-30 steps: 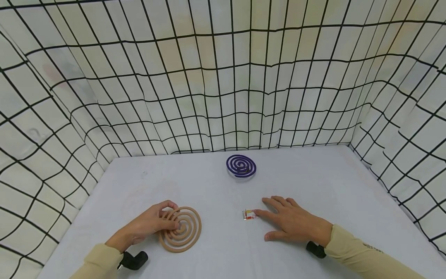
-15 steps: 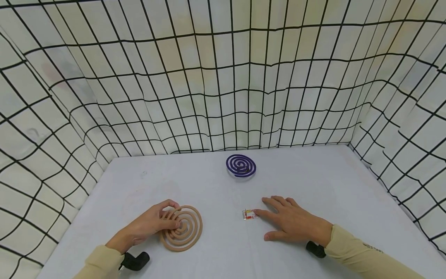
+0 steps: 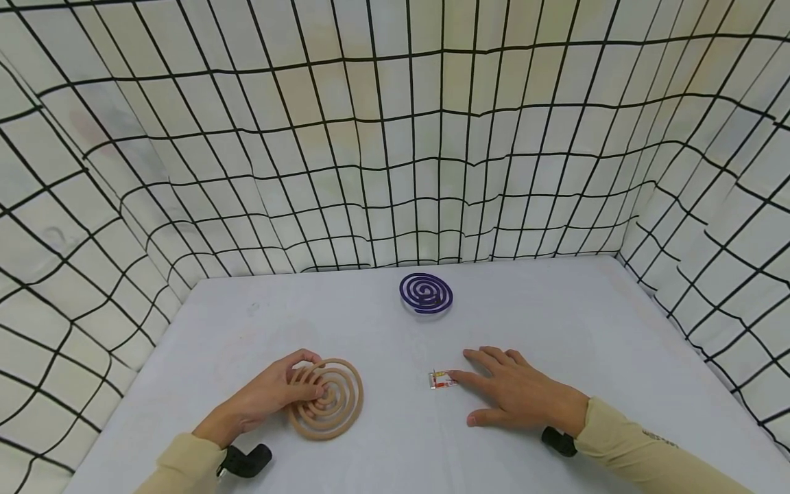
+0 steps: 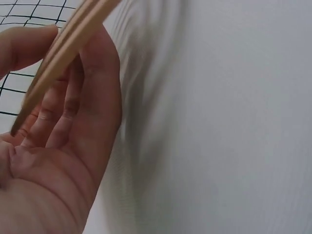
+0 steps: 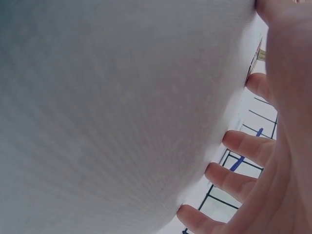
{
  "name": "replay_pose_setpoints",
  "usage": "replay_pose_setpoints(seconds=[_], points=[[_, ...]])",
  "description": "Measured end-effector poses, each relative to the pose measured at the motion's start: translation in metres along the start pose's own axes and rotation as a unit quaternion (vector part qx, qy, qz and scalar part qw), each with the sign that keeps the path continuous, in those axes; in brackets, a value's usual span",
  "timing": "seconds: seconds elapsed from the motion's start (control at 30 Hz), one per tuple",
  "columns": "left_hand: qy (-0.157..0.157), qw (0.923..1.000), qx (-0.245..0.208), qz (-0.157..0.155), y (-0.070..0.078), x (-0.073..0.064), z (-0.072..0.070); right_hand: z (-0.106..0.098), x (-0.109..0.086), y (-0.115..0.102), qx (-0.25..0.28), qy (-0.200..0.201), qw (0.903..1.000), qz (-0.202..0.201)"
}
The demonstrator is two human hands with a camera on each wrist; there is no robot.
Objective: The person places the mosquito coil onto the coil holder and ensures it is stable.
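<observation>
My left hand [image 3: 268, 391] pinches a tan mosquito coil [image 3: 360, 401] between thumb and fingers near its centre. The coil is tilted and held up over the white table; in the left wrist view the coil [image 4: 63, 58] shows edge-on, its shadow on the cloth beside it. On the right, my right hand [image 3: 524, 391] lies palm down with its fingers spread. Its index fingertip touches a small red, yellow and white packet [image 3: 439, 380], partly covering it. The fingertips [image 5: 185, 212] meet the table surface in the right wrist view.
A dark purple spiral coil [image 3: 426, 292] lies near the table's far edge. White walls with black netting [image 3: 441, 158] close in the back and both sides. A black wrist device [image 3: 247, 461] sits under each forearm.
The left hand has shifted slightly right and away from me, carrying the tan mosquito coil with it. My right hand and the packet have stayed in place.
</observation>
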State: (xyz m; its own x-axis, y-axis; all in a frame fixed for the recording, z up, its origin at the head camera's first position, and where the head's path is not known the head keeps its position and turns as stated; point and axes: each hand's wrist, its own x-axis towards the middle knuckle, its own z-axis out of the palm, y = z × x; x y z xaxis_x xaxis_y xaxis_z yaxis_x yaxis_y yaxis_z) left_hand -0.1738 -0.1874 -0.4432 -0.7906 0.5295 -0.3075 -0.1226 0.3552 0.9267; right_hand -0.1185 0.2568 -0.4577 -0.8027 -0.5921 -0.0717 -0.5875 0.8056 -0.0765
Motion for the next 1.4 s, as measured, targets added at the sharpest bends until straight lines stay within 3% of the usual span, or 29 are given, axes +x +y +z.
replay_pose_setpoints(seconds=[0.37,0.67,1.17,1.4], points=[[0.023,0.9995,-0.007,0.020,0.000,0.009,0.009,0.000,0.000,0.000,0.001,-0.007,1.0000,0.002],[0.077,0.9970,-0.001,-0.004,0.004,0.017,0.015,0.001,0.000,0.002,0.001,-0.012,0.9999,0.004],[0.108,0.9939,-0.015,-0.013,0.008,0.031,0.031,0.000,-0.002,0.001,0.003,-0.005,1.0000,0.000],[0.104,0.9939,-0.036,-0.008,0.010,0.036,0.038,-0.001,-0.001,0.001,0.001,-0.002,1.0000,-0.005]])
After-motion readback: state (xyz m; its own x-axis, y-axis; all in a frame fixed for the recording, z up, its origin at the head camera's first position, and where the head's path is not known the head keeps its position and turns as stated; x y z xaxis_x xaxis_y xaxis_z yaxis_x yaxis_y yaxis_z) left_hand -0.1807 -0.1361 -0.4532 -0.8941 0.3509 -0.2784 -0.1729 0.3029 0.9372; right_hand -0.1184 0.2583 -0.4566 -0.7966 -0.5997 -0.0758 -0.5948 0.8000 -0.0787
